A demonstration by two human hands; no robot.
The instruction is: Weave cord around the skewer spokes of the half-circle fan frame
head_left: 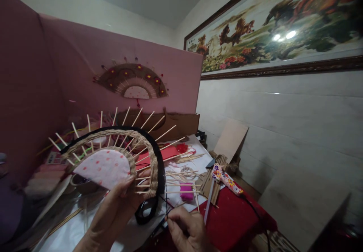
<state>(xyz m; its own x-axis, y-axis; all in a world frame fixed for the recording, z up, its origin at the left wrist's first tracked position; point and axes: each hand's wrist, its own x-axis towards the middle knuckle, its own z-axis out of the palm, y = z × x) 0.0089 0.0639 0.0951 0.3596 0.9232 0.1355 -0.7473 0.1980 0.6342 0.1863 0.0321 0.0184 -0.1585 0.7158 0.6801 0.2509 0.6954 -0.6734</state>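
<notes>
Your left hand [116, 206] grasps the fan [106, 167] near its lower right end, with the thumb on the dotted half-circle in the middle and the other fingers behind. The fan is in the air above the crowded table, tilted toward you. Your right hand [187, 225] pinches a thin black cord [166, 203] between thumb and fingertips, just below the end of the black band [160, 161]. In my judgement, the step is to work this cord at the band's end, so pull it with even, gentle force; too strong a pull could bend the thin sticks [166, 133] or loosen the woven rope [153, 172]. Let the left grip be firm but not pressing, because the dotted cloth may crease. The black ribbon loop [154, 209] hangs very near to the cord, and it would be wise to guide it aside, so that they do not tangle.
</notes>
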